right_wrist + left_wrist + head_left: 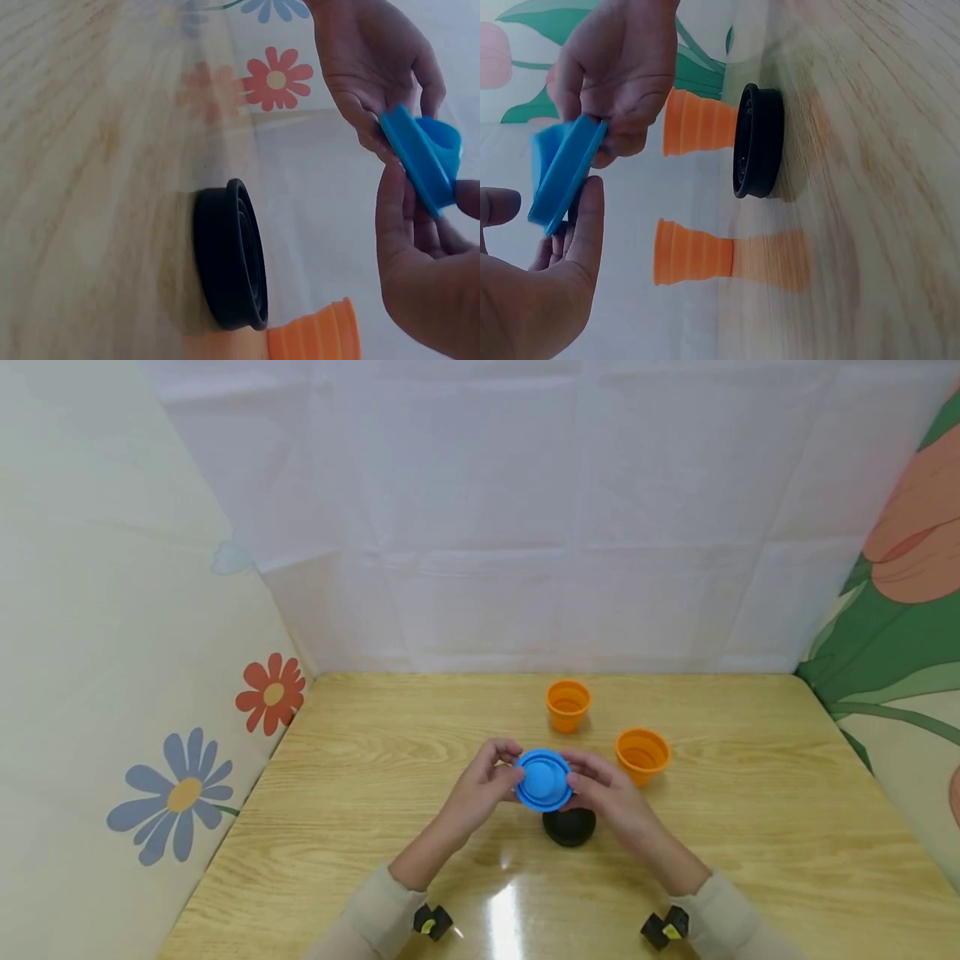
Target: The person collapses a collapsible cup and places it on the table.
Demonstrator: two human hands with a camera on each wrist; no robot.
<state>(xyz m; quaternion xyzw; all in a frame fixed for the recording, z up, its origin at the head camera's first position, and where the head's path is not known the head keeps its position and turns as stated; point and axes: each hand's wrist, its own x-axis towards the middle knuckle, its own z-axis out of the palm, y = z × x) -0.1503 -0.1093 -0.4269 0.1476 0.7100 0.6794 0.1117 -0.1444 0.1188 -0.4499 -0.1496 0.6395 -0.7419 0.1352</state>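
A blue collapsible cup (543, 781), mostly folded flat with its middle bulging out, is held above the table between both hands. My left hand (486, 787) grips its left edge, thumb on the near face and fingers behind. On the opposite edge my right hand (611, 789) pinches it the same way. In the left wrist view the blue cup (568, 176) is tilted, with fingers of both hands beneath its rim. Below the hands a black collapsible cup (569, 828), folded to a low ring, lies on the table; the head view shows it partly covered.
Two orange collapsible cups stand extended and upright: one (567, 706) farther back, the other (643, 755) just beyond the right hand. The wooden table (375, 735) meets a white cloth (480, 527) at its back edge, with flowered sheets on both sides.
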